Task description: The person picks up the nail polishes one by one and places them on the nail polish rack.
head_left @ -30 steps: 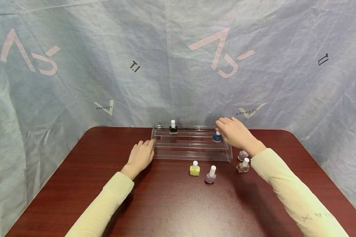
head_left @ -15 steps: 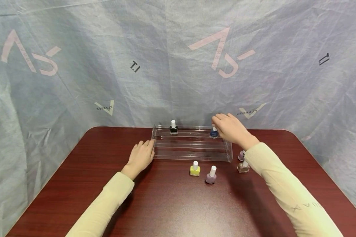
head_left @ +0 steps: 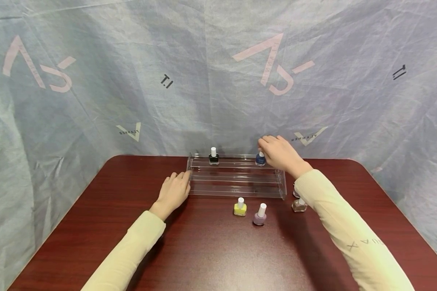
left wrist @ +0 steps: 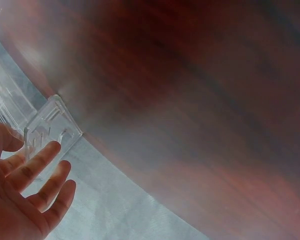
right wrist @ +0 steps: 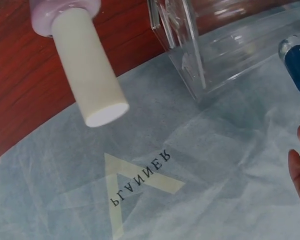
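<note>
A clear tiered acrylic rack (head_left: 236,188) stands near the table's back edge. My left hand (head_left: 172,190) touches its left end; in the left wrist view the fingers (left wrist: 51,180) are spread and loosely straight beside the clear end panel (left wrist: 55,122). At the rack's top tier, toward the right, my right hand (head_left: 279,153) holds a blue nail polish bottle (head_left: 260,160) by its white cap, which the fingers mostly cover. The blue bottle (right wrist: 299,65) shows at the right wrist view's edge. A black nail polish bottle (head_left: 213,157) stands on the top tier's left part.
In front of the rack stand a yellow nail polish bottle (head_left: 240,207) and a mauve one (head_left: 260,216). Right of it, a brown glittery bottle (head_left: 298,206) and another mauve bottle (right wrist: 40,15) are partly behind the right sleeve. A grey cloth backdrop (head_left: 204,81) hangs behind the table.
My right hand has moved left and back with the blue nail polish bottle, from the rack's right end up to its top tier. The left hand has stayed at the rack's left end.
</note>
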Motion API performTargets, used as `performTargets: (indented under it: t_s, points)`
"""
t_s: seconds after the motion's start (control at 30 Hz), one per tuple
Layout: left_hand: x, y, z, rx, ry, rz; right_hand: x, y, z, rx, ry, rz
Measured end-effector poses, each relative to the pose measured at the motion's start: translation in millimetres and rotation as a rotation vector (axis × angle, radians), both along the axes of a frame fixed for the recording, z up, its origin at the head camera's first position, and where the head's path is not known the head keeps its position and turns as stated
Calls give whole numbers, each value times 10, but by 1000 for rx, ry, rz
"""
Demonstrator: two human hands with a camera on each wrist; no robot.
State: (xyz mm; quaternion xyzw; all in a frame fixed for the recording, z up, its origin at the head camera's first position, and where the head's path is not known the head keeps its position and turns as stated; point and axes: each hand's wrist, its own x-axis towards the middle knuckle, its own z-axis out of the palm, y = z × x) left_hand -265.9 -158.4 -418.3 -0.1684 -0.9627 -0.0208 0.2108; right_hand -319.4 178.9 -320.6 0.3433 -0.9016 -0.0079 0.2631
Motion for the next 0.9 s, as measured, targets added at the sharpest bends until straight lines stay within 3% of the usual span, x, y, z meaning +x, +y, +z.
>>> performTargets:
  t_s: [0.3, 0.67, 0.9]
  points:
    - [-1, 2, 4, -6, 1, 0, -51, -54, 58, -4, -13, -5]
    - [-15, 4, -20, -5, -9, 1, -115, -113, 21, 4, -75, -47]
    - [-16, -1, -20, -1, -2, 2, -156, -143, -46, 21, -68, -37]
